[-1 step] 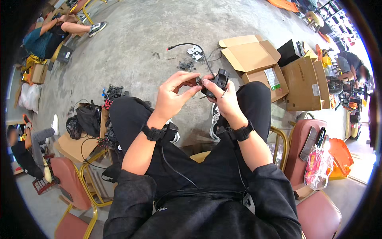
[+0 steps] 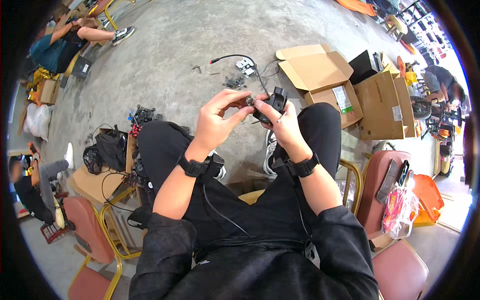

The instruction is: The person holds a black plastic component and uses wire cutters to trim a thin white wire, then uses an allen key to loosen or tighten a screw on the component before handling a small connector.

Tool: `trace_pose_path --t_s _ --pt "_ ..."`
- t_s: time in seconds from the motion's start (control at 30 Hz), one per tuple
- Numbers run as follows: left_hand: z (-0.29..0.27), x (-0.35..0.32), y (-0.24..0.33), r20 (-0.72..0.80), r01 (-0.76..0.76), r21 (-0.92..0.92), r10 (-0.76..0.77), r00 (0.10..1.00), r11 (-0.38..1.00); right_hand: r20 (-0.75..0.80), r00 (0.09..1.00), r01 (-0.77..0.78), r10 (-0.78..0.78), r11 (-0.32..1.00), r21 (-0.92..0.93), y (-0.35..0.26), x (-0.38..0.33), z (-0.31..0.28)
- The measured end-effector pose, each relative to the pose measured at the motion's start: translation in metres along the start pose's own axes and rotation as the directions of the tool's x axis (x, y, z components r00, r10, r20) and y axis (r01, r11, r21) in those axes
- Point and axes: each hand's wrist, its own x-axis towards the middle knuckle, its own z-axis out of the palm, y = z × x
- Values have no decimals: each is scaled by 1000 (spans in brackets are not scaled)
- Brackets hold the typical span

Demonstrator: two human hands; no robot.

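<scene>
My right hand (image 2: pixel 282 125) is wrapped round a black device (image 2: pixel 278 99) with a rounded housing; I cannot make out its exact kind. A black cable (image 2: pixel 256 69) with a red tip curves up from it, over the floor. Just left of the device, my left hand (image 2: pixel 217 116) pinches a small round metal piece (image 2: pixel 250 101) between thumb and fingers. The right hand's thumb reaches toward that piece, and the fingertips partly hide it. Both hands are raised between my knees. Beyond them on the floor lie small black parts (image 2: pixel 234 81) and a silvery-white piece (image 2: pixel 245 66).
Right of my hands sits an open cardboard box (image 2: pixel 312 72), beside a taller carton (image 2: pixel 380 107). A black bag (image 2: pixel 112 150) and several cables lie left of my knee. Reddish chairs (image 2: pixel 90 230) stand on both sides. Other people sit at the left and right edges.
</scene>
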Motion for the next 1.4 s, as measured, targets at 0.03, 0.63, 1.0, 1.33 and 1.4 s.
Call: trace_pose_path --t_s 0.03,0.63,1.0,1.33,1.4 --pt "-1 0 -1 -7 -8 53 8 1000 999 6 1000 -24 24 1000 -11 -2 -1 1" --pt "-9 3 14 151 -204 402 155 976 893 99 995 22 -14 996 -82 -5 -2 -1" --pt "-5 1 7 113 -110 269 82 990 957 119 992 -24 34 996 -83 -6 -1 -2" --pt "-4 1 2 147 -147 317 104 984 937 170 980 131 -103 979 -157 2 2 -4" --pt "-4 0 2 128 -139 319 103 986 938 167 984 87 -65 988 -127 -2 1 -3"
